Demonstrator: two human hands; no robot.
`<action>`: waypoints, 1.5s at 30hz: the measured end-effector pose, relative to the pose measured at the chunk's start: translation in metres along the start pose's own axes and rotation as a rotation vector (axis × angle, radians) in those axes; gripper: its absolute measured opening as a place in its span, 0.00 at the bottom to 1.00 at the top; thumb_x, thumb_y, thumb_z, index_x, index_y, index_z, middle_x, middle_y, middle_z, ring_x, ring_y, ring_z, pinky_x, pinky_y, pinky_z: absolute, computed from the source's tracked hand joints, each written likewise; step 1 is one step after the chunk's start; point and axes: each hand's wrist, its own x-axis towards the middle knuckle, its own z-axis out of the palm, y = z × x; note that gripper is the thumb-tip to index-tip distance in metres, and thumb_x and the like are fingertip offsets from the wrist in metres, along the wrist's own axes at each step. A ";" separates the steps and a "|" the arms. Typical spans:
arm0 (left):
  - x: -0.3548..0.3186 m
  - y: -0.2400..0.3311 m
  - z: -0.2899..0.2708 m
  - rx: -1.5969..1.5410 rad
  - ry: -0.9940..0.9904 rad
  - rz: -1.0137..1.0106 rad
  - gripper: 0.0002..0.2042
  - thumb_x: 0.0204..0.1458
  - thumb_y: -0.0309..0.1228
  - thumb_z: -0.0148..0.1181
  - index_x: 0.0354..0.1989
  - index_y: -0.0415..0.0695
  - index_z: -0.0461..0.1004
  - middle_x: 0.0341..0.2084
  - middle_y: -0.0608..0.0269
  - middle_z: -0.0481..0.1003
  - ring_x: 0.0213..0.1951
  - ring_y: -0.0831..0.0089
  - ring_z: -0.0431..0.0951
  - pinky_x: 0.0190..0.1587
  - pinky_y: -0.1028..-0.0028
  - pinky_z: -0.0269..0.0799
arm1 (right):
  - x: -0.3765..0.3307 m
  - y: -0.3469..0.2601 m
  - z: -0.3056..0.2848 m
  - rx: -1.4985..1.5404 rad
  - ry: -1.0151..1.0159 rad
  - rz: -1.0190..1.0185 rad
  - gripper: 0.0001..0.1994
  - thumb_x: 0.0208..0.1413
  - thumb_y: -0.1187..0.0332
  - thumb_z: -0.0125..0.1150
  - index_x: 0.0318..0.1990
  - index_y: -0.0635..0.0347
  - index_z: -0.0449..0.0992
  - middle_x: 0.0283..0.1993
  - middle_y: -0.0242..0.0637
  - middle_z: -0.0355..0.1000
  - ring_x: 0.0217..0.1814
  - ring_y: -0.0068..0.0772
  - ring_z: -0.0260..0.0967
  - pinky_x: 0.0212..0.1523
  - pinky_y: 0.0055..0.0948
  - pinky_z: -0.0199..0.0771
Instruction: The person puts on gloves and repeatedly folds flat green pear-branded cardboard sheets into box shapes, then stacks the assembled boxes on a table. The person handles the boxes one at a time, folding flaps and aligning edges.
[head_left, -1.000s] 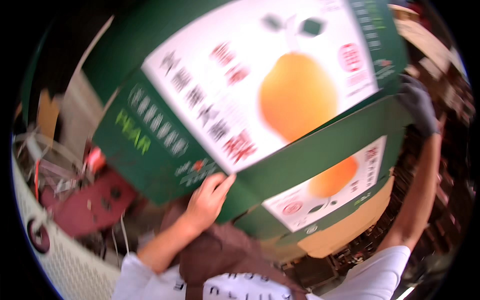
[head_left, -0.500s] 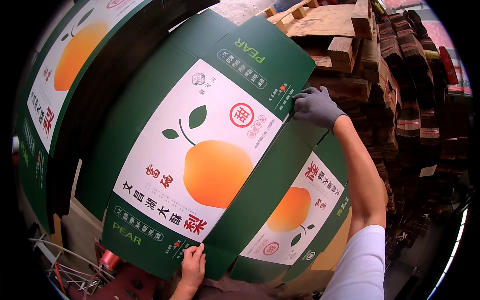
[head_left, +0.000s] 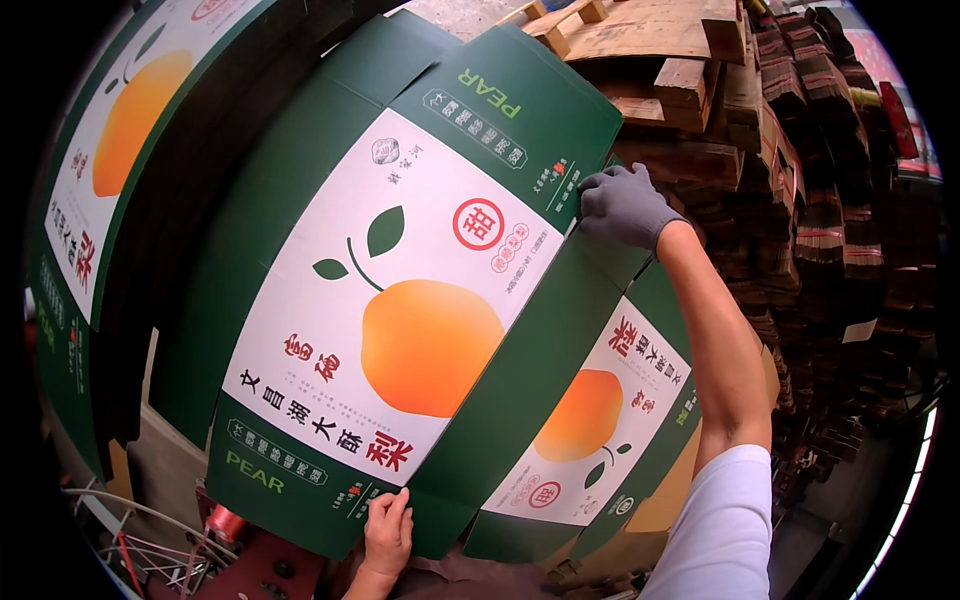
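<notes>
Wooden pallets [head_left: 640, 45] sit at the far side of the room, and brown stacks of flat cardboard [head_left: 800, 210] crowd the right. A bright strip of light [head_left: 908, 500] runs along the near right edge. At the near left I see a shiny red spool [head_left: 225, 523] among pale wires [head_left: 165, 545]. Farther left stands another printed box [head_left: 120, 150], dark along its side.

The big cardboard sheet [head_left: 440, 300] fills the middle, in front of the person, slanting from far left to near right, with plain brown board [head_left: 672, 490] showing at its near right. It is deep green, creased into panels, with a large white panel bearing an orange-yellow pear and two green leaves, and a smaller pear panel to the right.

The hands are well apart. The bare left hand [head_left: 386, 535] touches the near edge; the grey-gloved right hand [head_left: 628, 208] curls at the far right edge. Whether either pinches the sheet, I cannot tell.
</notes>
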 end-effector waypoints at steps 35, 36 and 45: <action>-0.004 -0.003 0.005 -0.015 0.018 0.021 0.20 0.51 0.18 0.60 0.55 0.40 0.73 0.40 0.53 0.70 0.37 0.60 0.75 0.38 0.68 0.75 | 0.037 -0.079 0.099 0.106 0.803 0.288 0.31 0.59 0.43 0.52 0.67 0.43 0.64 0.74 0.38 0.54 0.77 0.48 0.45 0.69 0.70 0.34; 0.000 -0.004 0.002 -0.012 0.020 0.043 0.21 0.51 0.18 0.60 0.56 0.40 0.73 0.40 0.53 0.70 0.37 0.59 0.75 0.39 0.68 0.75 | 0.035 -0.087 0.099 0.103 0.808 0.342 0.31 0.59 0.42 0.52 0.67 0.42 0.64 0.74 0.37 0.54 0.77 0.48 0.45 0.69 0.70 0.35; 0.002 -0.013 0.007 -0.106 0.054 0.164 0.21 0.52 0.18 0.58 0.56 0.38 0.70 0.41 0.51 0.70 0.41 0.55 0.74 0.43 0.65 0.73 | -0.057 -0.248 0.113 0.186 0.739 0.282 0.34 0.58 0.40 0.52 0.68 0.45 0.62 0.74 0.41 0.52 0.77 0.48 0.45 0.68 0.72 0.36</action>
